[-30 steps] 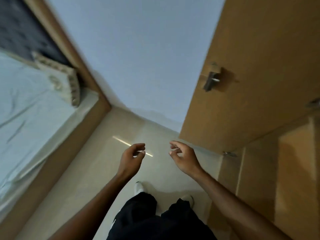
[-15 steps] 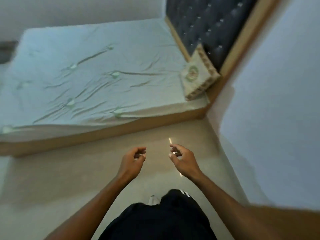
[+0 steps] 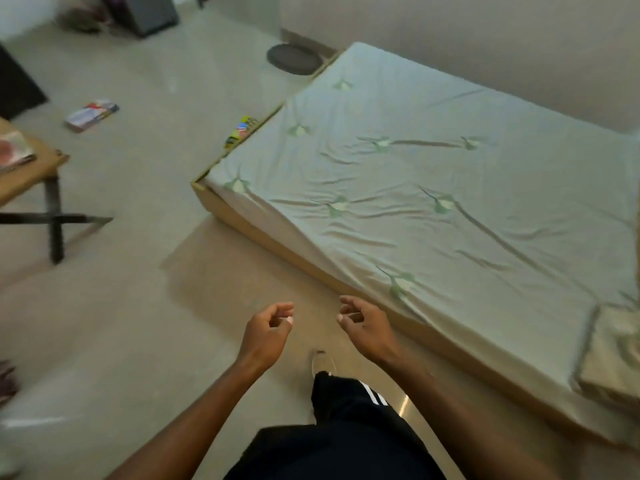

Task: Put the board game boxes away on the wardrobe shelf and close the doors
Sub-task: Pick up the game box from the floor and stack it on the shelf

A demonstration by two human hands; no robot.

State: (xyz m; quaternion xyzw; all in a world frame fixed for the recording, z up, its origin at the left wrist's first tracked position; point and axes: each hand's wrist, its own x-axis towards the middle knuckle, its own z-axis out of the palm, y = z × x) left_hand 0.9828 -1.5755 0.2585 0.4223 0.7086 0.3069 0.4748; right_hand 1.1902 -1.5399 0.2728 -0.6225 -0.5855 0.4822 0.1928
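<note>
Flat white, red and blue board game box (image 3: 91,114) lies on the pale tiled floor (image 3: 138,306), well apart from the person. A second, multicoloured box (image 3: 242,131) sits against the far side of the green-sheeted bed (image 3: 415,202). The view has swung off the wardrobe door, across the bed, onto this open floor, and the wardrobe is now out of sight. Left hand (image 3: 268,332) and right hand (image 3: 363,323) are loosely curled and hold nothing. Likely turning to fetch a box; neither is lifted yet.
</note>
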